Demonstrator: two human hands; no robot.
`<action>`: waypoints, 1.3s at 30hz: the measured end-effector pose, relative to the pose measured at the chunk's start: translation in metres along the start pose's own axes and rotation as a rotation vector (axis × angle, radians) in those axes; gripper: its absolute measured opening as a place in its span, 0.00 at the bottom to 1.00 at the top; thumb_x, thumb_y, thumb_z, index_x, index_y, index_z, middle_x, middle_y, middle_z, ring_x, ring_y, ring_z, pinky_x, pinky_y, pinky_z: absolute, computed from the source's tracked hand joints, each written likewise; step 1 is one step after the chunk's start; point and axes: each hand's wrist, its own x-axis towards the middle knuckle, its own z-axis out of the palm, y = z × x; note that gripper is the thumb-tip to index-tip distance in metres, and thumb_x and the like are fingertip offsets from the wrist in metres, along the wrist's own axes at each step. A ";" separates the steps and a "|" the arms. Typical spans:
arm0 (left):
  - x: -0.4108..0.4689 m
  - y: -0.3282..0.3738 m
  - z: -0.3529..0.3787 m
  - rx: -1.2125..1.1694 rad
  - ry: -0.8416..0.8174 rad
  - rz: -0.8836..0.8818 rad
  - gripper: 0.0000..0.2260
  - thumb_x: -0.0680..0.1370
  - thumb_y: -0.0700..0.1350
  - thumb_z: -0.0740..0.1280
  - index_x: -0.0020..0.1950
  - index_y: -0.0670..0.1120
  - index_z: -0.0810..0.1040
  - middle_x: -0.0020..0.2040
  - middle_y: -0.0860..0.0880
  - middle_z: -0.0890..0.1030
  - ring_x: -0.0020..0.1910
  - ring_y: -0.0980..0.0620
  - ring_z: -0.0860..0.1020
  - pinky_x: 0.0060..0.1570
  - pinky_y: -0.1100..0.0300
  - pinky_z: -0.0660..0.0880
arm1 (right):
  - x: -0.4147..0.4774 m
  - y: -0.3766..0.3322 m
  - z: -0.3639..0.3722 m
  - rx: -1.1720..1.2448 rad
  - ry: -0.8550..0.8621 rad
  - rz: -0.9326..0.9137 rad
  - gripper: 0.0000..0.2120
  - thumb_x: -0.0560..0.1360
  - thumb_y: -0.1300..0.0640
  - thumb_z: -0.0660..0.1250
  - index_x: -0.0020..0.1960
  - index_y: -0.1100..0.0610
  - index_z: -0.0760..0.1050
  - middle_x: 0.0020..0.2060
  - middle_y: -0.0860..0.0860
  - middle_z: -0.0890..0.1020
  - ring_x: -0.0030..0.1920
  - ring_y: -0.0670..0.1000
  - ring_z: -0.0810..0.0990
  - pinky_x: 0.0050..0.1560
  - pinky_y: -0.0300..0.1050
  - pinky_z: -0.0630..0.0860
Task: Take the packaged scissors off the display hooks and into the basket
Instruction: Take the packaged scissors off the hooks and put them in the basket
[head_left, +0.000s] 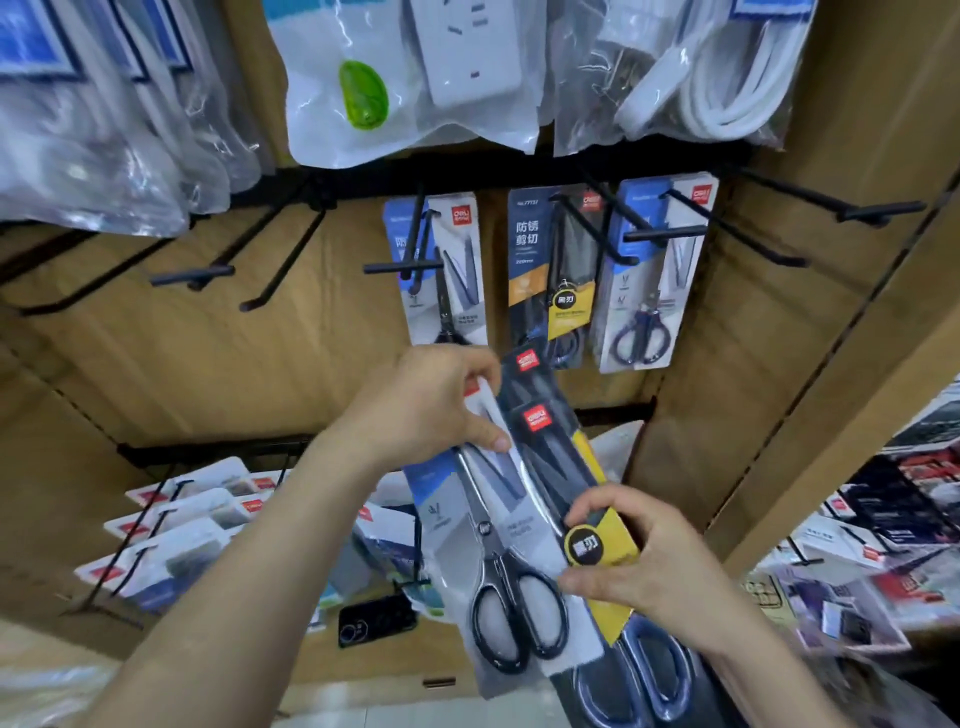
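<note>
My left hand (431, 400) grips the top of a white-and-blue scissors pack (498, 561) with black handles. My right hand (639, 566) pinches a black-and-yellow scissors pack (561, 467) lying beside and partly over it. Both packs are off the hooks, held tilted in front of the display. Three more scissors packs hang on black hooks behind: a blue-white pack (447, 270) on the left, a black-yellow pack (550, 270) in the middle and a blue-white pack (649, 280) on the right. No basket is in view.
Bare black hooks (208, 270) stick out at the left and at the right (831, 208). Bagged power strips and cables (415, 78) hang above. Boxed goods on lower hooks (182, 519) sit at the lower left, with more packaged goods (857, 545) at the right. Brown cardboard backs the display.
</note>
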 end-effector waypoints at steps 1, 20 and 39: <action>0.000 0.007 0.003 0.037 0.005 0.036 0.22 0.60 0.59 0.81 0.47 0.58 0.74 0.40 0.58 0.74 0.43 0.55 0.74 0.48 0.49 0.77 | 0.000 0.000 0.004 0.013 -0.013 0.003 0.23 0.52 0.41 0.82 0.44 0.45 0.79 0.41 0.39 0.80 0.41 0.41 0.76 0.43 0.33 0.71; -0.018 -0.005 0.046 -0.852 0.212 -0.390 0.15 0.74 0.40 0.75 0.60 0.41 0.80 0.42 0.51 0.85 0.38 0.56 0.83 0.40 0.65 0.80 | -0.008 -0.005 0.017 0.230 -0.096 0.037 0.11 0.68 0.58 0.77 0.50 0.49 0.85 0.50 0.48 0.86 0.54 0.46 0.83 0.55 0.35 0.75; -0.068 0.008 -0.006 -0.955 0.835 0.054 0.09 0.79 0.35 0.66 0.50 0.50 0.74 0.41 0.53 0.85 0.41 0.55 0.83 0.42 0.61 0.81 | 0.000 -0.011 0.004 0.072 0.175 -0.030 0.10 0.70 0.65 0.75 0.40 0.50 0.82 0.38 0.48 0.82 0.36 0.43 0.77 0.40 0.31 0.73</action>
